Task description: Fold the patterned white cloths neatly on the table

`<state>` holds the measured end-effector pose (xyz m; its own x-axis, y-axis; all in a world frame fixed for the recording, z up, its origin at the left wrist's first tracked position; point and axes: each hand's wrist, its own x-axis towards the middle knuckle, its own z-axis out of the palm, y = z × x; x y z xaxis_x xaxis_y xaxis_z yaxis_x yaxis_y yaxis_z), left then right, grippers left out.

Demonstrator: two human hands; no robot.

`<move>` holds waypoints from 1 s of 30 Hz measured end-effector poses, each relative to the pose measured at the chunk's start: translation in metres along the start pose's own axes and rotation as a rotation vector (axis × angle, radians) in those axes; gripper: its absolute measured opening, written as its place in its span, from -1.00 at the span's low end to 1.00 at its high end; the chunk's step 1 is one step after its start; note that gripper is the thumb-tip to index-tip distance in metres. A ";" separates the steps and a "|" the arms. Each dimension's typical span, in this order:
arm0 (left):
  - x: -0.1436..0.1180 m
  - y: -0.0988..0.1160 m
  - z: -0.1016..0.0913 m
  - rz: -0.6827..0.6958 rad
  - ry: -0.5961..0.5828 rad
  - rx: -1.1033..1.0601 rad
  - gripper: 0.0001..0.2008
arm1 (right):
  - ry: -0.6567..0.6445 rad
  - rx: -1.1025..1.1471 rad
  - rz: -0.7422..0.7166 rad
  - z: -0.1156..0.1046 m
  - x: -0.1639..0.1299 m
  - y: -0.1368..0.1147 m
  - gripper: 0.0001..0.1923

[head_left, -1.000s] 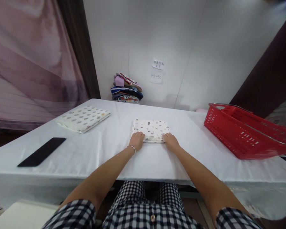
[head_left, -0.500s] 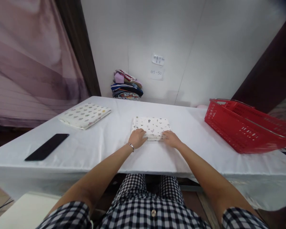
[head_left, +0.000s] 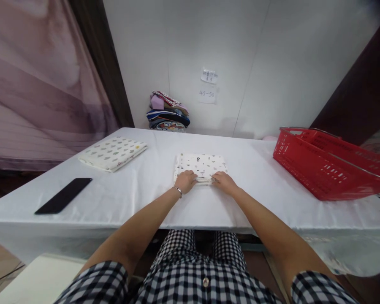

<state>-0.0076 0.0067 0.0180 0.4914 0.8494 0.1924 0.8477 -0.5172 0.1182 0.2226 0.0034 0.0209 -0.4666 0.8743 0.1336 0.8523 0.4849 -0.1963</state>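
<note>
A small folded white cloth with tiny printed figures (head_left: 200,165) lies flat in the middle of the white table (head_left: 145,198). My left hand (head_left: 185,180) rests on its near left edge, fingers curled over the fold. My right hand (head_left: 223,182) presses on its near right edge, close to the left one. Both hands touch the cloth; its near edge is partly hidden under my fingers.
A second folded patterned cloth (head_left: 112,153) lies at the far left of the table. A black phone (head_left: 63,201) sits near the left front edge. A red plastic basket (head_left: 329,162) stands at the right. A pile of coloured fabrics (head_left: 167,112) leans against the back wall.
My two hands have slid inward along the cloth's near edge and now sit closer together. The view has shifted slightly upward.
</note>
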 end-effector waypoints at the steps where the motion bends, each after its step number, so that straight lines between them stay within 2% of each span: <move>1: 0.000 0.001 0.001 0.003 0.006 0.014 -0.75 | 0.006 0.000 -0.003 0.001 0.000 0.000 -0.78; 11: 0.008 0.007 0.010 0.049 0.058 0.056 -0.77 | 0.025 -0.043 -0.024 0.004 0.001 0.001 -0.75; 18: 0.012 0.012 0.012 -0.065 0.082 0.047 -0.81 | 0.069 -0.049 -0.040 0.008 0.001 0.002 -0.73; 25: 0.010 0.007 0.013 0.028 0.110 0.062 -0.81 | 0.072 -0.160 -0.022 0.010 0.002 -0.002 -0.77; 30: 0.007 0.008 0.016 0.017 0.165 0.040 -0.81 | 0.089 -0.177 0.017 0.013 0.002 -0.003 -0.76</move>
<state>0.0061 0.0100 0.0044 0.4695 0.8099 0.3517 0.8483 -0.5243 0.0749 0.2163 0.0046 0.0095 -0.4355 0.8732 0.2188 0.8918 0.4515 -0.0267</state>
